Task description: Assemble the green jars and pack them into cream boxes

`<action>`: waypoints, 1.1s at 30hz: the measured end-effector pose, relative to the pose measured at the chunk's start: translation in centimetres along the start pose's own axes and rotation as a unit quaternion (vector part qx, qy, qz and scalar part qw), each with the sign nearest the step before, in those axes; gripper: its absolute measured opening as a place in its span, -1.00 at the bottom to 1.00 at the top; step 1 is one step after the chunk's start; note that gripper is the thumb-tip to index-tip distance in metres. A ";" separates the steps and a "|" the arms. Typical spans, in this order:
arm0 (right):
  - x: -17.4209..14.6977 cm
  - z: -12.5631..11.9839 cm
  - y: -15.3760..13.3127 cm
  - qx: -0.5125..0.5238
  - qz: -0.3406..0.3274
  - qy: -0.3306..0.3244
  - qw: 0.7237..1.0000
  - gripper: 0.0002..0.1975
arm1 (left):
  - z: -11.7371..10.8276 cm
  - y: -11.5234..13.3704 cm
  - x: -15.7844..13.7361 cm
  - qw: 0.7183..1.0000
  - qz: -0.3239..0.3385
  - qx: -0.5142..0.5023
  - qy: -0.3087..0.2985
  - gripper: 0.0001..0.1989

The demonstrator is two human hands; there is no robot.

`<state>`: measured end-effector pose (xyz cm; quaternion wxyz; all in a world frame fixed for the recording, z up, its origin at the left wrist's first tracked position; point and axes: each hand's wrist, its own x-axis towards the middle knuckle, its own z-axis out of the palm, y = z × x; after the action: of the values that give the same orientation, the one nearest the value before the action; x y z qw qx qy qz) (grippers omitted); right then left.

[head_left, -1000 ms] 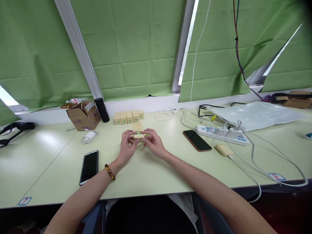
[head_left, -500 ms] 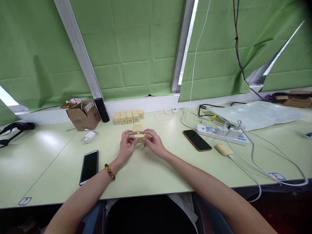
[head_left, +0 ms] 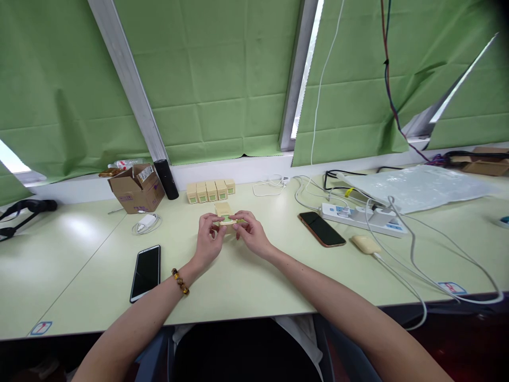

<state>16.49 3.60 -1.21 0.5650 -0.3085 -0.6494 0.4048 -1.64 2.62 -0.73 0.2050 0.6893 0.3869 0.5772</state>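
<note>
Between my two hands is a small pale-yellow box (head_left: pixel 224 209) with a green patch on its near end. My left hand (head_left: pixel 209 233) pinches its left side, fingers curled and thumb beneath the near edge. On the right side, my right hand (head_left: pixel 250 232) grips it the same way, thumb and fingertips closed on the near corner. The fingers partly cover the near end of the box. Behind it, a row of several similar small boxes (head_left: pixel 207 192) with green patches stands near the wall.
Left are a phone (head_left: pixel 145 273), a coiled white cable with adapter (head_left: pixel 146 223), an open cardboard box (head_left: pixel 137 190) and a black cylinder (head_left: pixel 166 179). Right are another phone (head_left: pixel 322 229), a power strip (head_left: pixel 363 220) with trailing cables, a yellow case (head_left: pixel 366 244) and a white plastic bag (head_left: pixel 413 185).
The box in my hands has tilted slightly, so its near end looks thinner and less of its lower side shows. Both hands keep nearly the same place and hold.
</note>
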 end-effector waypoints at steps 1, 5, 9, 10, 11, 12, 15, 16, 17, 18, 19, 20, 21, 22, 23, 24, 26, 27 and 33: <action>0.0 0.0 -0.1 -0.001 -0.002 0.000 1.000 -0.71 | 0.0 0.1 0.0 1.000 -0.002 0.003 -0.002 -0.80; -0.1 0.2 -0.3 -0.007 -0.006 -0.001 1.000 -0.72 | 0.0 0.3 -0.2 1.000 -0.003 0.018 -0.001 -0.79; -0.2 0.2 -0.3 -0.006 -0.007 0.001 1.000 -0.71 | 0.0 0.4 -0.2 1.000 0.004 0.026 0.001 -0.79; -0.2 0.2 -0.2 -0.003 -0.008 0.003 1.000 -0.72 | 0.0 0.4 -0.2 1.000 0.006 0.027 0.000 -0.79; -0.1 0.2 -0.2 0.000 -0.009 0.003 1.000 -0.72 | 0.0 0.4 -0.1 1.000 0.007 0.027 -0.002 -0.78; -0.1 0.2 -0.2 0.002 -0.010 0.005 1.000 -0.73 | 0.0 0.4 -0.1 1.000 0.007 0.026 -0.004 -0.78; 0.0 0.1 -0.2 0.008 -0.010 0.008 1.000 -0.74 | -0.2 0.6 -0.1 1.000 0.008 0.015 -0.009 -0.76; 0.0 0.0 -0.2 0.011 -0.010 0.009 1.000 -0.74 | -0.2 0.6 -0.1 1.000 0.008 0.010 -0.011 -0.75; 0.1 0.0 -0.3 0.014 -0.011 0.010 1.000 -0.74 | -0.2 0.7 -0.1 1.000 0.006 0.006 -0.012 -0.74; 0.1 0.0 -0.4 0.016 -0.011 0.009 1.000 -0.73 | -0.3 0.6 -0.1 1.000 0.004 0.001 -0.014 -0.73; 0.1 0.0 -0.5 0.017 -0.010 0.006 1.000 -0.72 | -0.3 0.6 0.0 1.000 -0.001 -0.004 -0.015 -0.71; 0.1 -0.1 -0.6 0.015 -0.008 0.001 1.000 -0.70 | -0.3 0.6 0.0 1.000 -0.006 -0.009 -0.014 -0.70; 0.1 -0.1 -0.7 0.011 -0.006 -0.004 1.000 -0.68 | -0.3 0.5 0.0 1.000 -0.011 -0.013 -0.013 -0.69; 0.0 -0.1 -0.8 0.005 -0.003 -0.009 1.000 -0.66 | -0.3 0.5 0.1 1.000 -0.014 -0.016 -0.011 -0.69; 0.0 -0.1 -0.8 -0.001 -0.002 -0.015 1.000 -0.64 | -0.4 0.4 0.1 1.000 -0.017 -0.017 -0.010 -0.68; -0.1 -0.1 -0.9 -0.008 -0.005 -0.019 1.000 -0.63 | -0.4 0.4 0.1 1.000 -0.018 -0.018 -0.009 -0.67; -0.2 -0.3 -0.9 -0.031 -0.021 -0.019 0.999 -0.63 | -0.4 0.5 0.1 1.000 -0.019 -0.020 -0.005 -0.67; -0.3 -0.4 -0.8 -0.052 -0.035 -0.016 0.998 -0.63 | -0.5 0.5 0.1 1.000 -0.021 -0.019 -0.004 -0.65; -1.0 -0.6 -0.4 -0.321 -0.167 -0.068 0.930 -0.47 | -0.4 0.3 0.3 0.999 -0.039 0.006 0.009 -0.46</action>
<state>17.31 2.70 -1.36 0.4497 -0.3325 -0.8236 0.0943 -1.94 2.64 -0.21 0.2194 0.6698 0.4189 0.5725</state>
